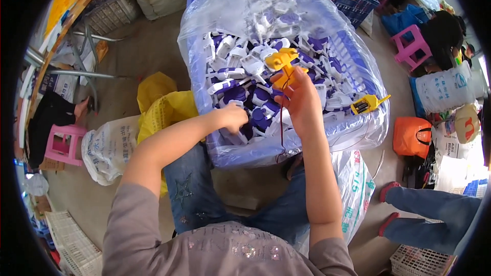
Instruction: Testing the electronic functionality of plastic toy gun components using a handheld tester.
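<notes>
Right hand (303, 101) raised above the crate (353, 53), palm turned inward, pinches a yellow part (281, 59) between thumb and bent fingers, so that its wide upper end stands clear of the fingertips. A thin dark cord (281, 128) hangs below the hand, down past the crate's near edge. Lower and to the left, the left hand (235, 117) reaches into the near left corner, fingers curled downward among the white and purple pieces (253, 65); its fingertips are hidden, so I cannot tell how far it is closed or whether it grips one. These pieces lie jumbled across the crate, many overlapping. Clear plastic (215, 7) lines the crate, drapes over its sides and covers the pieces at the far end. A second yellow piece (364, 105) with dark slots lies by the crate's right side, near its near corner, well apart from both hands. The crate stands just in front of the person's knees. To its left are a yellow bag (171, 110), a white sack (110, 148) and a pink stool (65, 143). On the right, an orange bag (411, 137) sits on the floor, and another person's legs (434, 207) in jeans come in from the edge.
</notes>
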The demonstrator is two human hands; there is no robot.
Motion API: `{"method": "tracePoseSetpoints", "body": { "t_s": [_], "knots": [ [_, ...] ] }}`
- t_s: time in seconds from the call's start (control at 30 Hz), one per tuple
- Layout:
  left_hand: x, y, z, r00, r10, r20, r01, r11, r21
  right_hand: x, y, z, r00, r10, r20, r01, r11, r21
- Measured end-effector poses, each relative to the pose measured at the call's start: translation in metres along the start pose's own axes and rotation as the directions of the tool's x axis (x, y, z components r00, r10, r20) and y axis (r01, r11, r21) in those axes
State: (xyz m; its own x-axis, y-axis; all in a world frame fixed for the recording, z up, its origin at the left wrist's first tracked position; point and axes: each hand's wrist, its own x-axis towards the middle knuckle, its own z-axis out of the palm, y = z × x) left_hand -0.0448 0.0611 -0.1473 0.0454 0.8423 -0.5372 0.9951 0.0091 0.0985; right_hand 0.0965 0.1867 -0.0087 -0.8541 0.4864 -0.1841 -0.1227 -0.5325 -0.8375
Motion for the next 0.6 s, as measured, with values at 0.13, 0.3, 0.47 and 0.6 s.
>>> {"method": "tracePoseSetpoints", "body": {
  "t_s": [0.13,0.3,0.47,0.6],
  "knots": [
    [-0.035,-0.02,-0.047,0.879,-0.211,-0.428,-0.033,0.868,-0.496,-0.008,0.003,-0.003,0.998,-0.023,0.05,0.03,0.99,-0.139],
    [-0.08,-0.011,-0.101,0.812,-0.194,-0.551,-0.209,0.784,-0.585,-0.01,0.007,-0.005,0.948,-0.084,0.306,0.248,0.798,-0.55],
    [-0.124,-0.005,-0.116,0.898,-0.277,-0.341,-0.36,-0.018,-0.933,-0.005,0.009,-0.004,0.953,0.205,0.225,-0.185,0.977,-0.106],
    [-0.118,0.011,-0.12,0.728,-0.265,-0.632,-0.684,-0.338,-0.646,0.001,0.003,-0.011,0.955,0.059,0.291,-0.148,0.944,0.295]
  ]
}}
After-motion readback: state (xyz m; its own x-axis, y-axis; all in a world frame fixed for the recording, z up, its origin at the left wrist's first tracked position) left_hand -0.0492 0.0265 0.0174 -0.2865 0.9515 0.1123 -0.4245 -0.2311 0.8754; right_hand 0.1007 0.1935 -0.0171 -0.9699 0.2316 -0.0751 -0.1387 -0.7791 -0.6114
